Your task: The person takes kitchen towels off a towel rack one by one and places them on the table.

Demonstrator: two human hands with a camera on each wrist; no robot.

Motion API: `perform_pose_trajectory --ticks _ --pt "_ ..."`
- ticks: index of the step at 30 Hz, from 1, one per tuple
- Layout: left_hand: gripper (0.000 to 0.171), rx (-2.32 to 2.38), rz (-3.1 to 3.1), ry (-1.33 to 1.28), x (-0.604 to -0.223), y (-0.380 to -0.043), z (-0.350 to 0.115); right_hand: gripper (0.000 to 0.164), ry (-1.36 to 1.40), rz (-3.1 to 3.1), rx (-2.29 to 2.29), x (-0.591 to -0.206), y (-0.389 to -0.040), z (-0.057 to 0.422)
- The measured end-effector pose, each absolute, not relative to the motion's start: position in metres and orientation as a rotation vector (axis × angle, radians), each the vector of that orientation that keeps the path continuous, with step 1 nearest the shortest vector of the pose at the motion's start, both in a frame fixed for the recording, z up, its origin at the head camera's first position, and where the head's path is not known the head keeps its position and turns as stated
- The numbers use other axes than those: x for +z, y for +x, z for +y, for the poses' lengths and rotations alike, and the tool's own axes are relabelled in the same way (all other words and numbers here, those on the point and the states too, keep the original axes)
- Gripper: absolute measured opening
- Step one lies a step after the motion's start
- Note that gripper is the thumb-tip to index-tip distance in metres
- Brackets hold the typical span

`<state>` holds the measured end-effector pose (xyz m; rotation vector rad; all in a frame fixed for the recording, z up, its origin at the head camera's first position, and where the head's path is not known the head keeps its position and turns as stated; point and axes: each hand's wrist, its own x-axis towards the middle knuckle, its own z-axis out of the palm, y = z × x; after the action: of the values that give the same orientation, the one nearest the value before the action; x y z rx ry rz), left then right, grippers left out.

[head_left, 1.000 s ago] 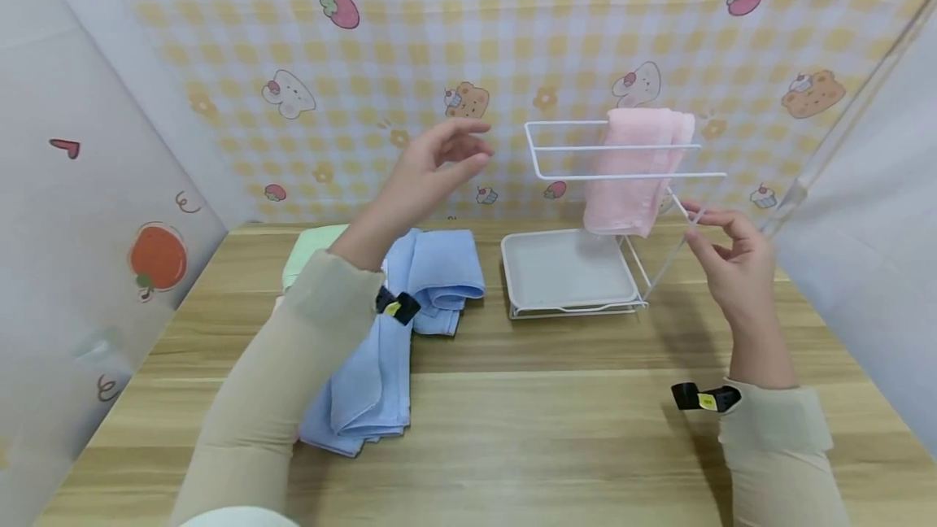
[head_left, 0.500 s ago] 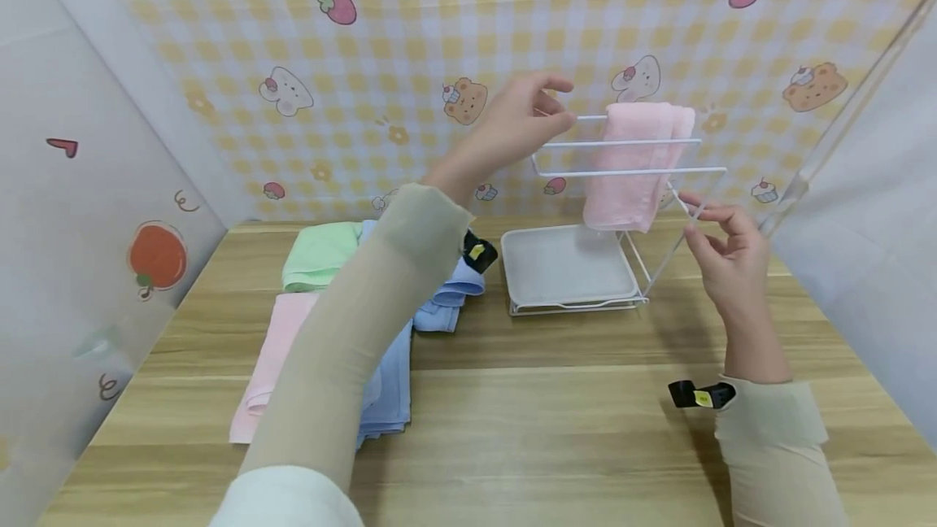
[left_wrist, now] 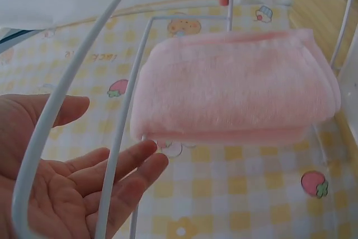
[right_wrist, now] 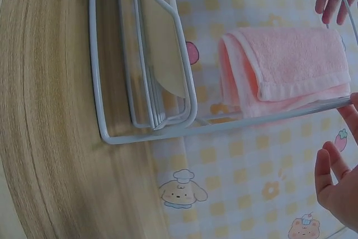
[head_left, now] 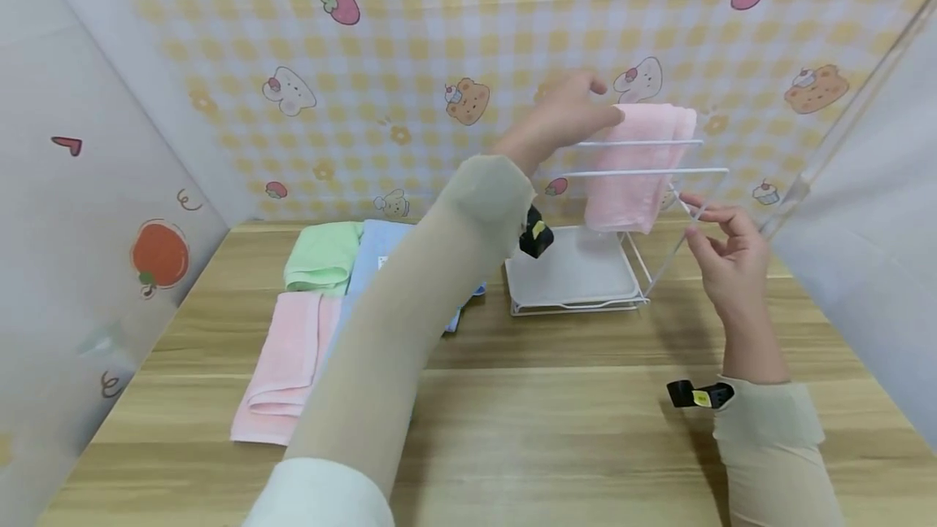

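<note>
A folded pink towel point(head_left: 635, 185) hangs over the rear bar of a white wire rack point(head_left: 706, 171). My left hand point(head_left: 574, 111) is at the rack's upper left, its fingertips at the towel's left edge. In the left wrist view its fingers point(left_wrist: 126, 186) are spread and fairly straight beside the pink towel point(left_wrist: 235, 90), behind two rack bars. My right hand point(head_left: 732, 254) pinches the rack's right side wire between thumb and fingers. The right wrist view has the right hand point(right_wrist: 344, 186) at that wire, only partly in frame.
A pale tray point(head_left: 593, 279) sits in the rack's base. To the left on the wooden table lie a green towel point(head_left: 322, 254), a pink towel point(head_left: 281, 356) and blue towels point(head_left: 376, 246), the blue ones partly hidden by my left arm. A patterned cloth stands behind.
My left hand has moved right from above the blue towels, across the rack's left end, to the hanging pink towel. The right hand has stayed at the side wire.
</note>
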<state>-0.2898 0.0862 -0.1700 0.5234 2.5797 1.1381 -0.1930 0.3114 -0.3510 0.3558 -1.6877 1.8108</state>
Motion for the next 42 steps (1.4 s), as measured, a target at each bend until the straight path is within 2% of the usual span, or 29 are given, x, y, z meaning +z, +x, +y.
perform_pose_trajectory --ticks 7,10,12,15,17,24,42 --pt "0.063 1.165 2.531 0.479 -0.174 -0.29 0.107 0.017 0.347 -1.706 1.786 -0.352 -0.194 0.311" --pt "0.061 1.138 2.567 0.464 -0.176 -0.291 0.113 0.017 0.343 -1.708 1.78 -0.352 -0.194 0.311" --pt "0.052 1.12 2.591 0.434 -0.177 -0.292 0.115 0.018 0.344 -1.709 1.78 -0.352 -0.194 0.311" --pt "0.024 1.116 2.611 0.389 -0.177 -0.296 0.118 0.019 0.346 -1.702 1.787 -0.352 -0.195 0.31" --pt "0.015 1.137 2.593 0.349 -0.177 -0.298 0.12 0.018 0.345 -1.698 1.789 -0.352 -0.195 0.309" --pt "0.023 1.131 2.573 0.276 -0.175 -0.301 0.123 0.021 0.353 -1.694 1.77 -0.35 -0.195 0.308" --pt "0.008 1.039 2.803 0.274 -0.183 -0.306 0.124 0.015 0.38 -1.747 1.751 -0.35 -0.195 0.311"
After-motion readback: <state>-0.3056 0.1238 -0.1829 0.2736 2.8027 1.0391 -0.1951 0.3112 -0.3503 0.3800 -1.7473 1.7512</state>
